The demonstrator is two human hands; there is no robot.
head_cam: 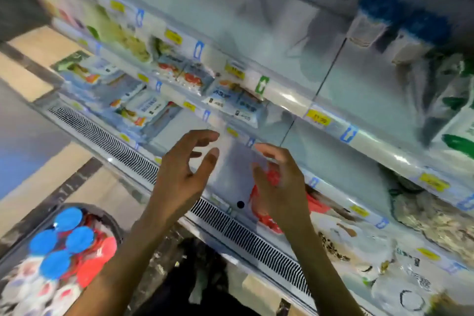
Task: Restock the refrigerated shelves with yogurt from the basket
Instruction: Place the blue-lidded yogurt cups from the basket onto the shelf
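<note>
A dark basket (112, 223) at the lower left holds blue-lidded yogurt bottles (68, 238) and red-and-white yogurt cups (95, 259). My right hand (282, 182) is at the front of a low refrigerated shelf (333, 161), fingers and thumb curled round a red-and-white yogurt pack (266, 215) that shows below and beside the hand. My left hand (184, 172) hovers just left of it with fingers spread, holding nothing. A translucent divider (236, 182) with a black dot stands between the two hands. The view is blurred.
Several shelf tiers rise above, with yellow price tags (318, 118) on the rails. Packaged dairy (151, 108) fills the left side; green-and-white bags (451, 115) and blue-capped containers (379, 15) sit right. A vent grille (256, 241) runs along the cooler's base.
</note>
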